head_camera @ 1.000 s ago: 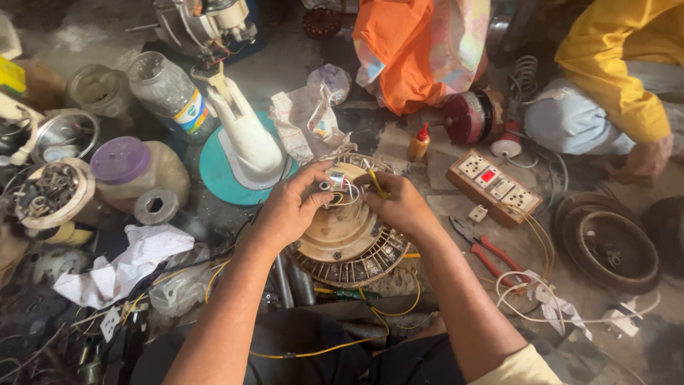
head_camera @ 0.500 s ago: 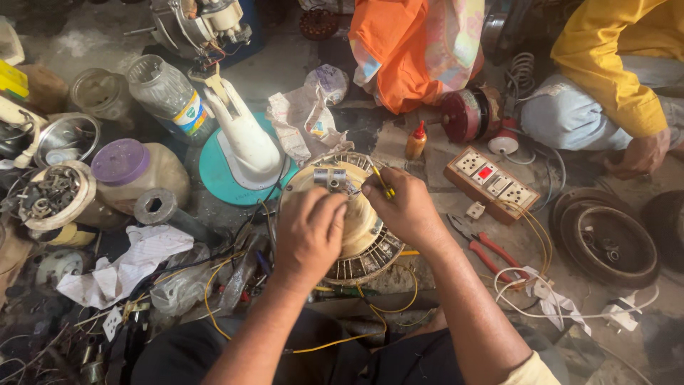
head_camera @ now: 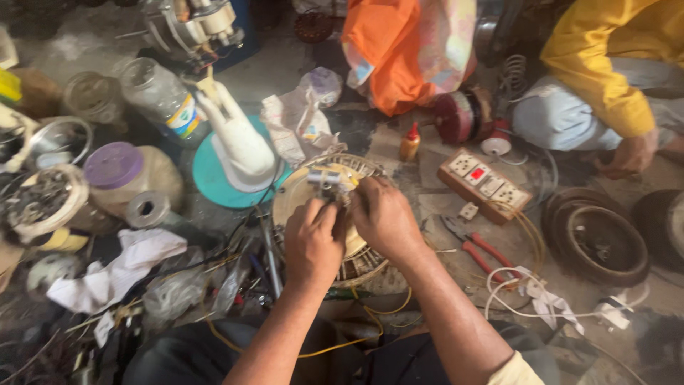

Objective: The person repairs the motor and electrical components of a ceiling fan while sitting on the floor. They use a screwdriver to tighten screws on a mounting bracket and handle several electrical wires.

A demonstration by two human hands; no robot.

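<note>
A round cream-coloured fan motor (head_camera: 299, 196) in a wire grille lies on the floor in front of me, with a small metal part (head_camera: 325, 178) on its top. My left hand (head_camera: 313, 242) rests on the motor's near side, its fingers pinching at that metal part. My right hand (head_camera: 381, 214) lies beside it on the motor's right half, fingers closed on the same spot. Yellow wire (head_camera: 370, 314) runs out from under the motor toward me.
A white fan stand on a teal base (head_camera: 239, 153), jars, a bottle and a roll of tape (head_camera: 146, 209) crowd the left. A switch board with sockets (head_camera: 484, 184), red pliers (head_camera: 477, 249), a small orange bottle (head_camera: 409, 142) and round motor housings (head_camera: 595, 235) lie right. Another person in yellow (head_camera: 605, 64) sits far right.
My left hand slid from the motor's left rim across its near side to the middle, then up to the metal part on top. My right hand stayed on the motor's right side.
</note>
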